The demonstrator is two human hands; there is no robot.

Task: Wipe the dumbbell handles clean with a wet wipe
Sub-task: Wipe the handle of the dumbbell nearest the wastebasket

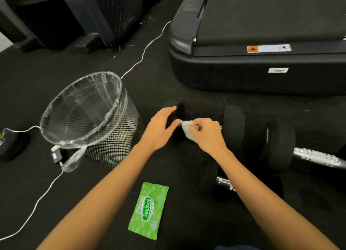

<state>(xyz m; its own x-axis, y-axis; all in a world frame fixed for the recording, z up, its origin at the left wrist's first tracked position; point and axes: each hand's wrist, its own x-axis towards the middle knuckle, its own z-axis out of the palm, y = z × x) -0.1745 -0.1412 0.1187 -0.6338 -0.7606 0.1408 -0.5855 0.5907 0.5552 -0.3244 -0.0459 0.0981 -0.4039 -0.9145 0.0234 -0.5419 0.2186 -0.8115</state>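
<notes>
Dumbbell (233, 126) handle wiped, wastebasket (112, 137) just left

Dim, even overhead light; sharp centre, wide-angle bending toward the edges.

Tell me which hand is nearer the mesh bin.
Left. The left hand rests on the dumbbell's end just right of the bin; the right hand holds the wipe on the handle, farther right.

Only text I can read: "SaniCare" on the green wipes pack (148, 210). Treadmill stickers (269, 48) too blurred.
</notes>
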